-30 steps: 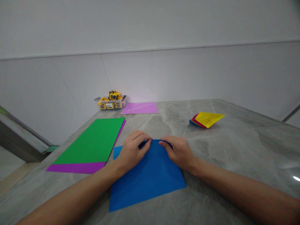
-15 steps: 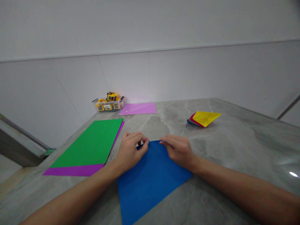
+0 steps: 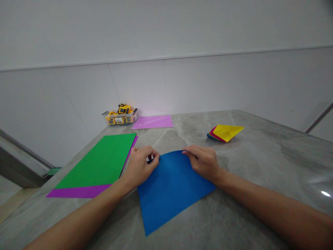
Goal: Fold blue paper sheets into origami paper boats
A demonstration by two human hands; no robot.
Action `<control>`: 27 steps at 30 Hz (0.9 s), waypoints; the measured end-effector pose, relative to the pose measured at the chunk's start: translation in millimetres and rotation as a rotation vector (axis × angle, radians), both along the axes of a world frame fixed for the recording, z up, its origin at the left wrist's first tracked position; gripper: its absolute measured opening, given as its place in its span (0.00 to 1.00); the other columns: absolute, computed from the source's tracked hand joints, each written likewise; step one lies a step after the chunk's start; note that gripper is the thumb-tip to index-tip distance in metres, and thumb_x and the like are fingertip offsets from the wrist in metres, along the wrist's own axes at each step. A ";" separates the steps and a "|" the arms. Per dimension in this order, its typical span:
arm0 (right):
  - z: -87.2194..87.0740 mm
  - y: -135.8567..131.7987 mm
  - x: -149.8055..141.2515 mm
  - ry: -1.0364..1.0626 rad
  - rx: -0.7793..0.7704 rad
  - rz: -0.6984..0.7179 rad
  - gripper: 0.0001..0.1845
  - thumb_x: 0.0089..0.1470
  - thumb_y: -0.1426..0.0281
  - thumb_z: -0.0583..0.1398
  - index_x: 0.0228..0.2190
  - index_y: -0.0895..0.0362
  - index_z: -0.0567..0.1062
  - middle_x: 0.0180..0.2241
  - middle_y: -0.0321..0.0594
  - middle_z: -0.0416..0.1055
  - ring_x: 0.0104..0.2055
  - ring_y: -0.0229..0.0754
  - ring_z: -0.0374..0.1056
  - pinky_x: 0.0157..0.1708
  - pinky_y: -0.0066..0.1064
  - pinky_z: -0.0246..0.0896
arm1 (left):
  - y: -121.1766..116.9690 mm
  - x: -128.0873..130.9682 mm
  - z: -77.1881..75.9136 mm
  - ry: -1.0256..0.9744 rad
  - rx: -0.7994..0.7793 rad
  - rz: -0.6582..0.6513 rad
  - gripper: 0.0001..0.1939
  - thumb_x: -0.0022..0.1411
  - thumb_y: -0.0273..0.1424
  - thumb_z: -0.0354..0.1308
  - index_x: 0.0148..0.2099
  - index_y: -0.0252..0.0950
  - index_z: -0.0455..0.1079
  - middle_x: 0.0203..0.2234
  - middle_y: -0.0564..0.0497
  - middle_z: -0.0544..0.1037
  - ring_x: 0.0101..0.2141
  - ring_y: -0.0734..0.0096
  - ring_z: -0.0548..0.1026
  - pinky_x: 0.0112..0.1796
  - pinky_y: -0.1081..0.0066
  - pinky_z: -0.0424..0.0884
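Observation:
A blue sheet of paper lies slanted over the grey table in front of me, its near corner pointing down toward me. My left hand pinches its far edge on the left between thumb and index finger. On the right, my right hand pinches the same far edge, which bows up slightly between the two hands. Both hands hide parts of that edge. Left of my left hand lie a green sheet and a purple sheet that shows from under it.
A folded paper piece in yellow, magenta and blue rests on the table at the right. Toward the wall are a pink sheet and a clear plastic box of yellow toy vehicles.
The blue paper has turned and moved right, its near edge now slanting more. My hands have spread farther apart along its far edge, the left hand moving left and the right hand rising slightly.

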State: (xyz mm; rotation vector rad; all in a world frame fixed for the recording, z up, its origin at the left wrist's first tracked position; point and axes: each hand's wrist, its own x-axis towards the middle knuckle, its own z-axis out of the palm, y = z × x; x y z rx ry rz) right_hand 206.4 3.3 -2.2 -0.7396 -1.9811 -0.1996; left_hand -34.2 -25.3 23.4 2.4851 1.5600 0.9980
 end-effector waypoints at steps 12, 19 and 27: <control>12.3 8.4 18.2 0.071 0.093 -0.092 0.09 0.57 0.73 0.58 0.30 0.55 0.79 0.26 0.38 0.79 0.26 0.41 0.74 0.26 0.29 0.68 | 5.6 -5.6 3.8 -0.081 -0.090 0.068 0.09 0.59 0.32 0.52 0.30 0.37 0.71 0.26 0.53 0.78 0.31 0.66 0.73 0.41 0.61 0.59; 17.6 8.7 22.3 0.067 0.137 -0.095 0.09 0.56 0.73 0.58 0.29 0.54 0.80 0.25 0.38 0.79 0.24 0.41 0.74 0.24 0.29 0.68 | 4.6 -5.3 5.7 -0.107 -0.116 0.055 0.09 0.58 0.32 0.53 0.28 0.36 0.70 0.24 0.53 0.77 0.29 0.67 0.73 0.39 0.63 0.62; 22.5 13.1 29.1 0.071 0.116 -0.165 0.11 0.56 0.70 0.58 0.27 0.55 0.80 0.24 0.39 0.78 0.22 0.41 0.73 0.24 0.29 0.68 | 8.0 -8.7 4.7 -0.204 -0.117 0.020 0.10 0.57 0.33 0.52 0.27 0.37 0.69 0.23 0.53 0.75 0.26 0.70 0.72 0.33 0.70 0.65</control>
